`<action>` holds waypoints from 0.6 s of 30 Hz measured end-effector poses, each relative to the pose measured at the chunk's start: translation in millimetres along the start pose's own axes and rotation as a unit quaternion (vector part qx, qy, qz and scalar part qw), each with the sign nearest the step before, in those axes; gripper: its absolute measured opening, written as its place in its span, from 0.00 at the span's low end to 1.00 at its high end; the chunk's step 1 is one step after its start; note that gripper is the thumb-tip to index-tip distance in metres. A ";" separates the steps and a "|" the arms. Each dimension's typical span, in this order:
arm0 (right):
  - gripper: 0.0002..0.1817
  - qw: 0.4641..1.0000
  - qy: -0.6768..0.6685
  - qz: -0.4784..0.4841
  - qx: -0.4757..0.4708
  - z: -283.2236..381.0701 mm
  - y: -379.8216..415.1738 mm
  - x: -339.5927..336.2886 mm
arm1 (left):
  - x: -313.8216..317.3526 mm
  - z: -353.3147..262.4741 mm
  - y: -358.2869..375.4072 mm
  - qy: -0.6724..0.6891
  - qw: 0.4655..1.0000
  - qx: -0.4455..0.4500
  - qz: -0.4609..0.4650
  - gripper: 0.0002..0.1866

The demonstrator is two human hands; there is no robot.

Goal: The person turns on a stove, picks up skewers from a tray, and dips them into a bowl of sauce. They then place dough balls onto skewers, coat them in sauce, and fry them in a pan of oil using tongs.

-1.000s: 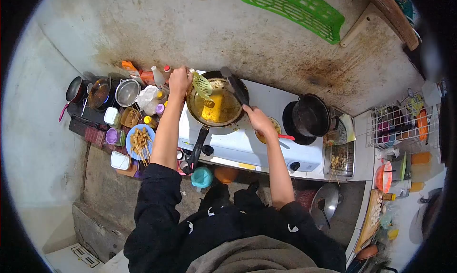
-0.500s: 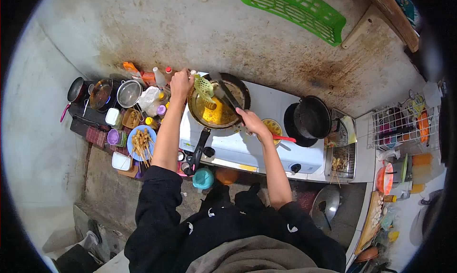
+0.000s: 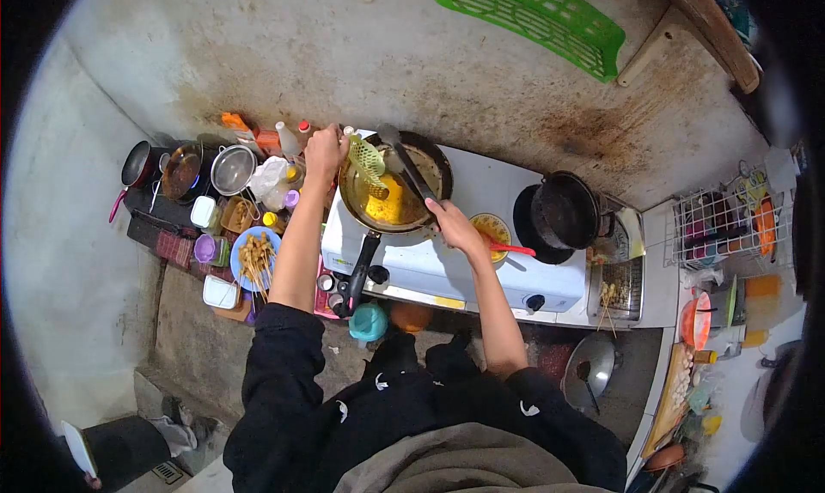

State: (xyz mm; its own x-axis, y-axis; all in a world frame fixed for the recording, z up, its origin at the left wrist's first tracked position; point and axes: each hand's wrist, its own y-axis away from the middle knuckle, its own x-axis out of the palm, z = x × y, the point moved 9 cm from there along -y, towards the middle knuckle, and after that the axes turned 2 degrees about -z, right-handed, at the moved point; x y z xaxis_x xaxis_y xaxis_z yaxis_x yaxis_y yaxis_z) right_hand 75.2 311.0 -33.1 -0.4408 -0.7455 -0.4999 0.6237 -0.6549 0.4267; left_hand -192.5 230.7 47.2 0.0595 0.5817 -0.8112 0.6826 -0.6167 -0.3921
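Food (image 3: pixel 391 207), bright yellow, is lying in the frying pan (image 3: pixel 442 168), toward the left and my own side of it. From my left hand (image 3: pixel 325 152) it is sitting rightward and closer to me; from my right hand (image 3: pixel 455 224) it is sitting leftward and slightly farther off, so my right fingertips are being the nearer ones. It is showing as a rounded mass with no clear long axis. My left fingers are curling together around the end of the slotted spatula (image 3: pixel 367 160), whose long axis is slanting rightward and toward me, its tip pointing at the food's upper left edge; whether it is touching, I cannot tell. My right fingers are wrapping around the grip of the black spatula (image 3: pixel 417 177), which is pointing leftward and toward the wall (image 3: pixel 395 72), its head reaching to the pan's far side. The pan's handle (image 3: pixel 357 274) is pointing toward me.
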 end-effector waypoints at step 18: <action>0.28 0.983 -0.171 0.062 0.001 4.7 4.1 -7.8 | -1.9 6.5 4.1 0.013 1.000 -0.010 -0.010 0.10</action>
State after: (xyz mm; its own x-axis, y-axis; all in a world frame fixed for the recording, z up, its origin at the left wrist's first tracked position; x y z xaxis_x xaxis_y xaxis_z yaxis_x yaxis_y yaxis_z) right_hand 78.1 313.5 -23.9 -0.5530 -0.8174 -0.1613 0.6851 -0.5562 0.4704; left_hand -194.6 223.6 44.4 0.0654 0.6073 -0.7918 0.6982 -0.5948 -0.3985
